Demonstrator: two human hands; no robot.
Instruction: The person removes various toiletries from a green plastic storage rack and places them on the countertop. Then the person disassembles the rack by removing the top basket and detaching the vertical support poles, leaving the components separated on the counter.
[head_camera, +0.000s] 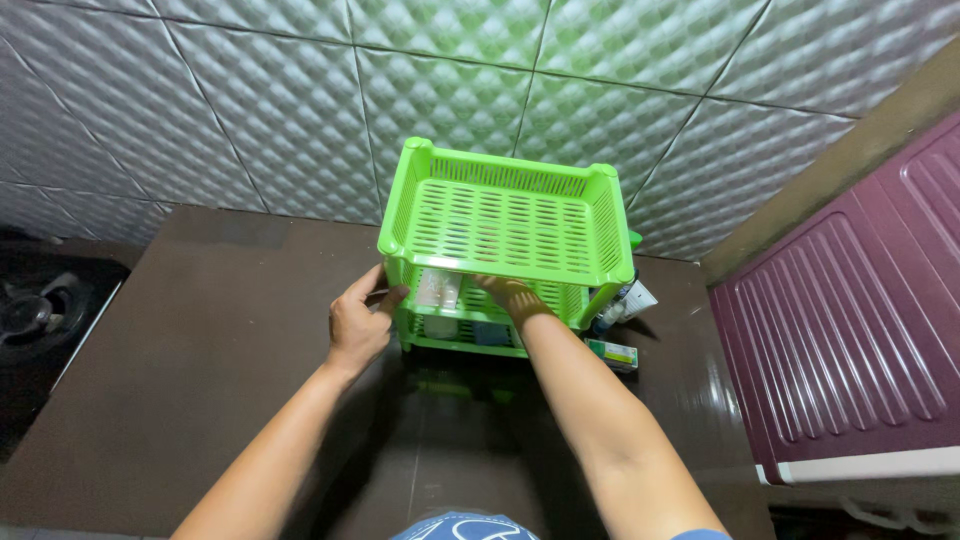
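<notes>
Left hand (358, 325) cups the rack (508, 222) at its left post, fingers loosely curled; right hand (512, 297) reaches into the middle shelf beside a bottle (440, 290) (grip hidden)

Hidden and cut-off parts around the green rack

The fingertips of the right hand (512, 297) go under the top tray of the green rack (505, 222), so it is not possible to see what they touch; the pale bottles (438, 290) just left of this hand show only through the slots, and their kind is unclear. Right of the same hand, a white tube (632, 302) and a small green box (612, 352) are half covered by the rack corner. The palm of the left hand (358, 325) is turned away. Far left of it, the stove burner (30, 315) is cut by the picture edge, and both forearms leave at the bottom edge.
</notes>
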